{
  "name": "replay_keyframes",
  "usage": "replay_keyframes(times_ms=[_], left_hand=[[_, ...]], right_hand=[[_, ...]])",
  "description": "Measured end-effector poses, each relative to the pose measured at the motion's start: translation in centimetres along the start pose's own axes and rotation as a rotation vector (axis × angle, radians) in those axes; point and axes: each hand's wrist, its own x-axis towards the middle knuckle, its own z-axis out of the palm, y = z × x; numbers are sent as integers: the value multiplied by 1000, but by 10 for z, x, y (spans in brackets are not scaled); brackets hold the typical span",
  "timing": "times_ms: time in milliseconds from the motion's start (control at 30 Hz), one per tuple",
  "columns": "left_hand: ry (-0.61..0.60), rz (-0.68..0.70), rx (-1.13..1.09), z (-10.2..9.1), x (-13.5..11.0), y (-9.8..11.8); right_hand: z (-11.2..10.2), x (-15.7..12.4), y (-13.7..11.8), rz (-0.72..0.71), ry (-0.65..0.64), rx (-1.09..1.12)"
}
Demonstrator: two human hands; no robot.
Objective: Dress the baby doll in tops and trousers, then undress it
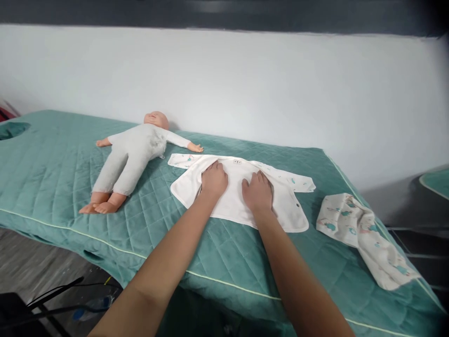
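Observation:
A white baby shirt (229, 203) with small printed figures on its sleeves lies spread on the green quilted cover, its front opened out. My left hand (214, 179) rests on the shirt's inside by the left front flap, fingers pointing away from me and partly bent. Beside the right flap, my right hand (258, 192) lies palm down on the same cloth, its thumb apart from the fingers. Neither hand lifts the fabric. To the left, a baby doll (131, 150) with a pale cloth body lies on its back, one arm stretched towards the shirt's left sleeve.
Printed baby trousers (365, 238) lie crumpled near the right edge of the green quilted cover (52, 178). A white wall (245, 89) runs along the back. Below the front edge, on the left, are a plastic bottle (89, 312) and dark cables on the floor.

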Motion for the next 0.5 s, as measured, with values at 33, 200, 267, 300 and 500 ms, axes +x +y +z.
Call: replay_keyframes(times_ms=[33, 200, 267, 300, 500], left_hand=[[7, 69, -25, -2, -7, -2], [107, 286, -268, -32, -53, -28], [195, 258, -338, -60, -65, -54], [248, 234, -355, -77, -69, -71], [528, -57, -227, -175, -64, -216]], right_hand=[[0, 0, 1, -30, -1, -2], [1, -9, -7, -292, 31, 75], [4, -11, -20, -375, 37, 151], [5, -10, -28, -400, 27, 193], [23, 54, -107, -448, -61, 415]])
